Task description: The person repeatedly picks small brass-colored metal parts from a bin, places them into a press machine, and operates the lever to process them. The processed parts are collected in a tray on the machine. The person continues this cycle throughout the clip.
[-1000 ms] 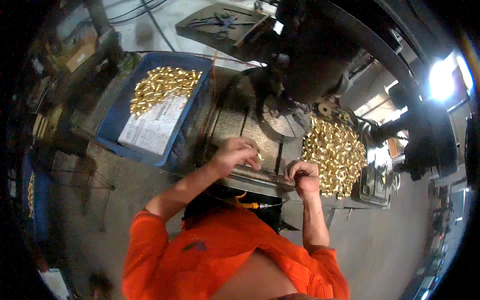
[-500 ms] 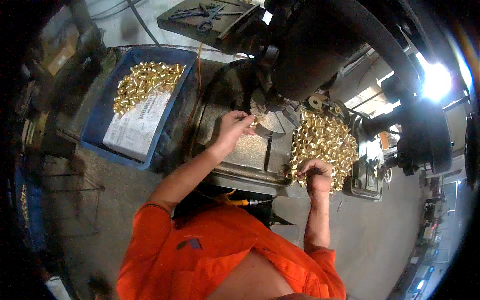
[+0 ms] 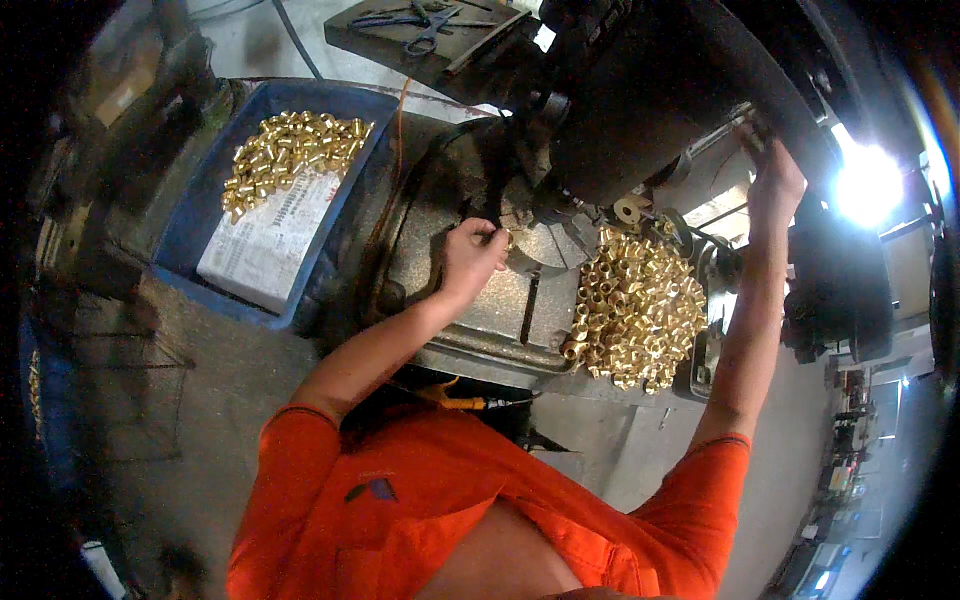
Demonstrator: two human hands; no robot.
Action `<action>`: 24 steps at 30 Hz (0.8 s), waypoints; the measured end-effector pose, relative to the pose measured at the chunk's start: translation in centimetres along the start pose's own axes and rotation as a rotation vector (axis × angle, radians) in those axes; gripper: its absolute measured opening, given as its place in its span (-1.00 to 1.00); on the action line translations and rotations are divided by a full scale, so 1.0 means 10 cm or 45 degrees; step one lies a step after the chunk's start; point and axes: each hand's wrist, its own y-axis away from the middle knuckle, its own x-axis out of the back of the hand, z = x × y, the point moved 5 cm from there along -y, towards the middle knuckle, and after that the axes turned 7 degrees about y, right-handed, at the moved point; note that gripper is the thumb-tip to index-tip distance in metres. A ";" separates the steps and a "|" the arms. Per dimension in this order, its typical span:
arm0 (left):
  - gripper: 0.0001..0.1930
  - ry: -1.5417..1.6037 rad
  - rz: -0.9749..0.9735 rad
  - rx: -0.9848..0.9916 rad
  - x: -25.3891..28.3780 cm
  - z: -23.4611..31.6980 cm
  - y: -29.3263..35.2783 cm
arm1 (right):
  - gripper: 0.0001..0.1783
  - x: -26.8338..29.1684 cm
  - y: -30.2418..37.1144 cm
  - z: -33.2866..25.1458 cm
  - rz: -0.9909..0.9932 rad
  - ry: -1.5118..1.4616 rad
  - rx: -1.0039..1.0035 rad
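Note:
My left hand (image 3: 472,264) is closed in a pinch on a small brass fitting (image 3: 509,241), right beside the jaws of the metal chuck (image 3: 548,244) on the machine table (image 3: 450,285). Its fingers hide part of the fitting. My right hand (image 3: 776,168) is raised high at the right side of the dark machine head (image 3: 630,110). The fingers there look curled in shadow, and what they grip cannot be made out. Below that arm, a heap of brass fittings (image 3: 640,310) covers the right part of the table.
A blue bin (image 3: 170,268) on the left holds more brass fittings (image 3: 290,150) and a white printed sheet (image 3: 270,240). Scissors (image 3: 425,42) and other tools lie on a stand behind. A yellow-handled air gun (image 3: 460,402) hangs at the front edge. A bright lamp (image 3: 868,185) shines at right.
My right hand has left the brass heap and gone up and right to the machine's side. My left hand stays by the chuck with the fitting. The view has shifted slightly.

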 end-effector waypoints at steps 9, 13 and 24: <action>-0.82 -0.089 0.101 -0.026 0.03 -0.02 -0.03 | -0.69 0.23 -0.07 -0.83 0.166 0.702 0.512; -0.79 -0.118 0.089 -0.044 0.07 -0.02 -0.03 | -0.80 0.60 0.76 -1.10 0.270 -1.105 0.138; -0.77 -0.084 -0.009 0.003 0.04 0.00 -0.04 | -0.77 0.46 2.37 -0.79 0.360 -0.657 0.353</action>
